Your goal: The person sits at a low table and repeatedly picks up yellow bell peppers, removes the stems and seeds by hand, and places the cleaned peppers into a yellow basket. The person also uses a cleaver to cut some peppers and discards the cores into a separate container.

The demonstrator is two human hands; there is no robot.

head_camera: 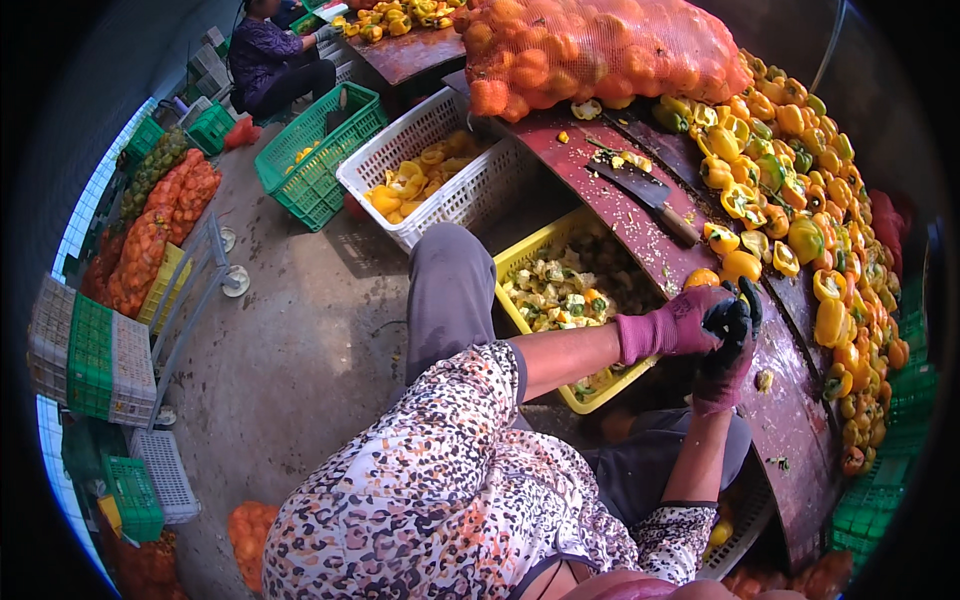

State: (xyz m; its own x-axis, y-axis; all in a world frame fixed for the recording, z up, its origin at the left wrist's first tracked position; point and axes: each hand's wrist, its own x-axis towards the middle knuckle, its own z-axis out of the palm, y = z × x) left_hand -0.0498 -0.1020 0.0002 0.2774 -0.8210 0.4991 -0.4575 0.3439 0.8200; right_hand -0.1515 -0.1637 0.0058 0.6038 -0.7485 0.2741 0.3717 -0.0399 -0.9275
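Note:
My left hand (686,322) and my right hand (729,345), in pink gloves with dark-coated fingers, meet above the edge of a dark red board table (645,232). Their fingers are bent close together. A speck of yellow shows by the right fingertips, but what either hand grips is hidden. Just beyond them lie orange-yellow bell peppers (741,266). A cleaver (637,184) with a wooden handle rests on the board among scattered seeds. Under the board's edge, a yellow crate (517,319) contains pepper cores and trimmings (559,289).
A big heap of peppers (795,180) covers the table's far side, beside a full orange mesh sack (600,52). A white crate (367,161) of pepper pieces and a green crate (315,184) stand left. Another person (270,60) sits farther off. A metal trolley (199,262) stands left.

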